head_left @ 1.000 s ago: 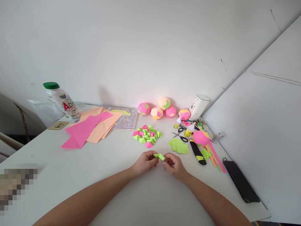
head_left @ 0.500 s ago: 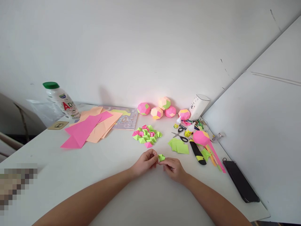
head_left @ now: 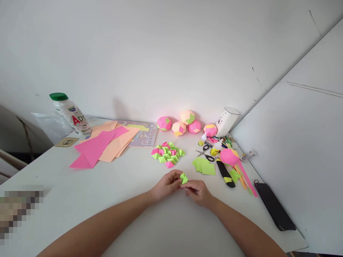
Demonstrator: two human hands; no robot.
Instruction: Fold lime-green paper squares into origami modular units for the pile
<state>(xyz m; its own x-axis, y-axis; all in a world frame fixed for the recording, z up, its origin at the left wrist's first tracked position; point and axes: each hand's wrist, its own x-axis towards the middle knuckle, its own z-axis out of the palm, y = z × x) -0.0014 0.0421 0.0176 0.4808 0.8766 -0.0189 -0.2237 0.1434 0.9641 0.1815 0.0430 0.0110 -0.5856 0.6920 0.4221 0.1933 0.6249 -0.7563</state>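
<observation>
Between my two hands, over the near middle of the table, is a small folded green paper piece (head_left: 183,178). My left hand (head_left: 168,184) pinches its left side with thumb and fingers. From the right, my right hand (head_left: 198,192) grips its lower edge, fingertips closed on it. Just beyond lies a pile of folded green and pink paper pieces (head_left: 167,154). Several flat green paper squares (head_left: 205,166) lie overlapped to the right of the pile.
Scissors (head_left: 205,153), a glue bottle (head_left: 215,147), a box cutter (head_left: 225,173) and a phone (head_left: 274,206) lie to the right. Several paper balls (head_left: 178,128) line the wall. Pink paper sheets (head_left: 93,151) and a white bottle (head_left: 72,115) are on the left.
The folded green piece has turned between my fingers and now stands more upright. My left hand has shifted slightly right, closer to my right hand.
</observation>
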